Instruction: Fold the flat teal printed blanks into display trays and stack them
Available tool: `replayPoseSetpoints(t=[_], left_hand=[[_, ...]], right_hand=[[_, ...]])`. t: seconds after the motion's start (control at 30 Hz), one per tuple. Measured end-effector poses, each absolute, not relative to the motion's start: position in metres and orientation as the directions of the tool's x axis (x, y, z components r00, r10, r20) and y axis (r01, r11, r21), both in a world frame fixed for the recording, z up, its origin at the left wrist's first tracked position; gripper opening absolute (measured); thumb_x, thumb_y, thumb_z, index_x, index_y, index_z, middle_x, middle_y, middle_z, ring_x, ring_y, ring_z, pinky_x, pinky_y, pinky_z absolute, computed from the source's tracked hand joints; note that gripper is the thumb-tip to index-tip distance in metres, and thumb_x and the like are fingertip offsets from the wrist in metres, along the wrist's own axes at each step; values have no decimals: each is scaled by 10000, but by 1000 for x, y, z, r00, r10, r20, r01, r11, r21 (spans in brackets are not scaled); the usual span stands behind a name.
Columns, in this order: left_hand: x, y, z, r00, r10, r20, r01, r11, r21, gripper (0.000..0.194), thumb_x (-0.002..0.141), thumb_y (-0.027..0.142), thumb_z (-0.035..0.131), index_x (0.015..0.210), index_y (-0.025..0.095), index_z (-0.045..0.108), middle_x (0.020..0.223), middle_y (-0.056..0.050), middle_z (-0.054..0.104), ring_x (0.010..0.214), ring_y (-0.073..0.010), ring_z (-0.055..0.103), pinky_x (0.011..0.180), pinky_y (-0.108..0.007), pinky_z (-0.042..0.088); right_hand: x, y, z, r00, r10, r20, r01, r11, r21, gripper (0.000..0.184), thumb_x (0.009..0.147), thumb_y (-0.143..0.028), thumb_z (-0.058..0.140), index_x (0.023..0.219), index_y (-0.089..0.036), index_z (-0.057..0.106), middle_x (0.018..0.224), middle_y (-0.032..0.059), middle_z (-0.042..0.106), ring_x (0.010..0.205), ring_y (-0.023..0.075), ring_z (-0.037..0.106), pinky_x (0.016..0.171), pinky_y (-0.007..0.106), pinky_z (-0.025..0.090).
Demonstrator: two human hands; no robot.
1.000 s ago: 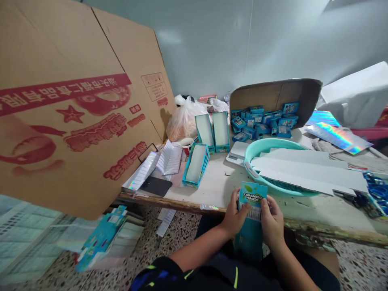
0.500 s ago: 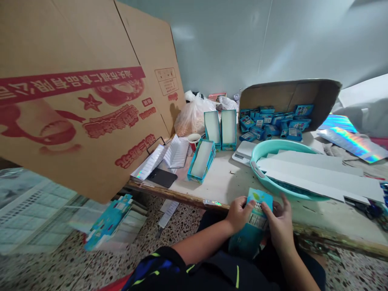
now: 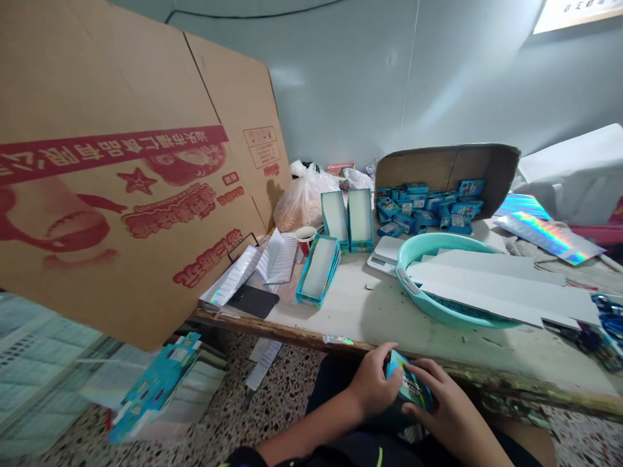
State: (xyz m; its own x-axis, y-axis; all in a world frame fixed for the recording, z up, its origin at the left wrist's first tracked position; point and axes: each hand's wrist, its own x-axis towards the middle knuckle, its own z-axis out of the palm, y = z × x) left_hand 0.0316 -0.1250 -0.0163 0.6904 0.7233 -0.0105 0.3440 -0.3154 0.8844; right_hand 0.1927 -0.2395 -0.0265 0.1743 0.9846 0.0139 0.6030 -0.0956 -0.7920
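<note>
Over my lap, just below the table's front edge, a printed blue carton (image 3: pixel 411 388) is held between both hands. My left hand (image 3: pixel 374 383) grips its left side, with the thumb on the printed face. My right hand (image 3: pixel 442 397) closes round the right side, its fingers along the top edge and the thumb below. The carton's lower part is hidden by my hands and dark clothing. Nearby on the table, a stack of open blue trays (image 3: pixel 318 271) lies at a slant, with two more upright blue trays (image 3: pixel 360 220) behind it.
A turquoise basin (image 3: pixel 406 275) holds white card sheets (image 3: pixel 491 279). Behind it, a brown cardboard box (image 3: pixel 501 170) contains many small blue boxes. A white scale (image 3: pixel 384 255), paper cup (image 3: pixel 305 239) and black phone (image 3: pixel 253 301) lie around. A large carton (image 3: pixel 160 84) rises at left.
Both hands have come down nearer my lap with the carton. It now shows foreshortened, more covered by the fingers. The whole view has shifted slightly.
</note>
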Motion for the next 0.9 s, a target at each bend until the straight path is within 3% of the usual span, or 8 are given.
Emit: replayPoseSetpoints(t=[0.17, 0.27, 0.4, 0.57, 0.67, 0.77, 0.83, 0.9], left_hand=[[21, -119, -4, 788, 616, 5, 370, -479, 796, 230, 850, 369, 597, 887, 169, 704, 1017, -82, 663, 933, -208, 624, 885, -336, 499], [17, -114, -7, 822, 569, 22, 385, -583, 715, 260, 809, 418, 660, 729, 173, 623, 917, -56, 622, 855, -187, 573, 809, -311, 466], [13, -112, -15, 914, 404, -26, 287, -602, 745, 352, 755, 483, 723, 665, 185, 559, 711, 5, 551, 682, -140, 498, 657, -269, 413], [-10, -109, 12, 845, 484, 229, 134, -606, 784, 748, 712, 764, 732, 1186, 188, 674, 960, -66, 713, 871, -224, 664, 849, -352, 532], [-28, -107, 40, 660, 528, 534, 134, -782, 609, 780, 674, 759, 782, 1264, 267, 640, 1042, -84, 713, 1056, -301, 677, 1076, -484, 477], [-35, -109, 61, 258, 495, 830, 109, -868, 484, 839, 627, 781, 795, 1305, 336, 581, 1124, -79, 665, 1201, -345, 624, 1170, -545, 406], [-34, -112, 70, 28, 661, 750, 41, -750, 660, 936, 679, 783, 757, 1441, 331, 456, 1337, -112, 585, 1363, -358, 519, 1211, -550, 366], [-30, -115, 74, 60, 906, 419, -131, -409, 903, 961, 759, 784, 681, 1519, 292, 359, 1490, -154, 486, 1428, -354, 467, 1210, -542, 376]], right_hand=[[175, -241, -11, 206, 973, -106, 490, -196, -849, 521, 777, -382, 659, 1242, -156, 726, 1267, 171, 707, 1178, 339, 658, 1061, 459, 496], [170, -245, -9, 183, 962, -202, 387, -259, -885, 510, 750, -467, 688, 1139, -144, 758, 1194, 168, 740, 1139, 361, 661, 1055, 479, 483], [173, -251, -2, 156, 921, -358, 300, -389, -871, 733, 577, -557, 849, 1144, -103, 753, 1152, 171, 736, 1098, 388, 648, 991, 457, 509], [177, -240, 30, -42, 978, -206, 162, -196, -967, 625, 700, -724, 762, 961, -157, 809, 955, 102, 733, 926, 307, 657, 835, 378, 545], [173, -230, 43, 110, 994, -11, 125, -25, -992, 575, 777, -746, 693, 917, -206, 830, 1015, 117, 750, 982, 328, 679, 876, 415, 564], [163, -224, 46, 316, 937, 148, 79, 130, -988, 539, 803, -734, 676, 933, -233, 827, 1015, 122, 759, 1003, 349, 700, 891, 466, 584], [155, -220, 48, 410, 879, 244, 84, 230, -969, 429, 853, -649, 678, 887, -242, 809, 950, 111, 747, 923, 326, 711, 834, 461, 605], [146, -213, 54, 462, 817, 345, 130, 323, -938, 288, 867, -531, 726, 834, -251, 785, 899, 89, 731, 818, 285, 706, 766, 433, 615]])
